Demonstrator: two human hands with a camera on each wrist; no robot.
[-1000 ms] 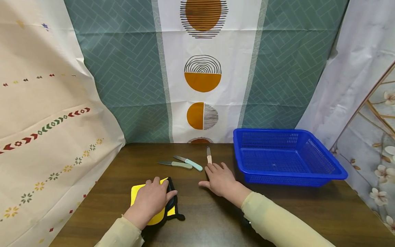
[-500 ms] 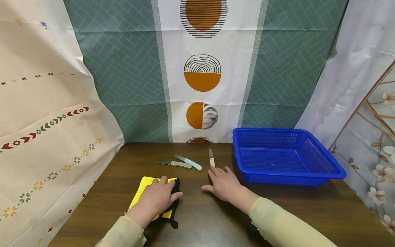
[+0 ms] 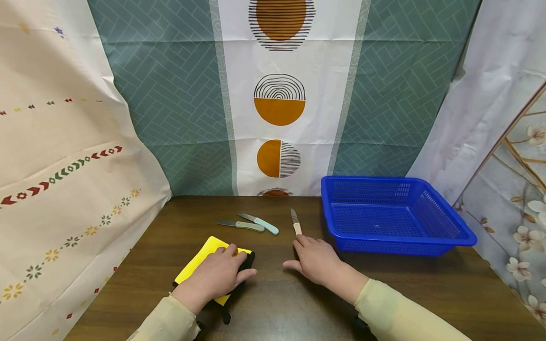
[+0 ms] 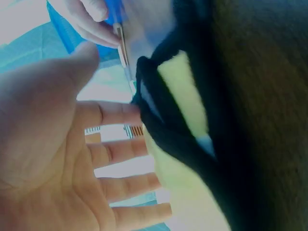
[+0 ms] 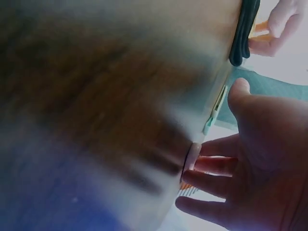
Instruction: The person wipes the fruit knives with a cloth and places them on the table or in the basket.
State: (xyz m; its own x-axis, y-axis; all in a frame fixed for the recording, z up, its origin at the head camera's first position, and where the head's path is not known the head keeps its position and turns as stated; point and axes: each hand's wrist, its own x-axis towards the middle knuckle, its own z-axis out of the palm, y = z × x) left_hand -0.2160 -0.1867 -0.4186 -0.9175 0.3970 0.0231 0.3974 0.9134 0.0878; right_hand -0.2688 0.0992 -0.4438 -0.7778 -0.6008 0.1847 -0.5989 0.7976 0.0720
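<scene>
My left hand (image 3: pixel 215 275) lies palm down on a folded yellow cloth (image 3: pixel 197 263) with black edging and a small black tab. In the left wrist view its outstretched fingertips touch the cloth's edge (image 4: pixel 185 94). Farther right, my right hand (image 3: pixel 316 261) touches the pale pink handle of a small knife (image 3: pixel 297 228) with its fingertips, its thumb held apart. That knife lies flat, blade pointing away from me. To its left a green-handled knife (image 3: pixel 250 226) and a light-blue-handled knife (image 3: pixel 268 226) lie close together, blades pointing left.
A blue plastic basket (image 3: pixel 341 240) with perforated walls stands at the back right of the brown wooden table (image 3: pixel 141 284). Patterned cloths hang behind the table and along both sides.
The yellow cloth has turned clockwise under my left hand, which has shifted slightly right. My right hand and the pink-handled knife have slid a little right and towards me.
</scene>
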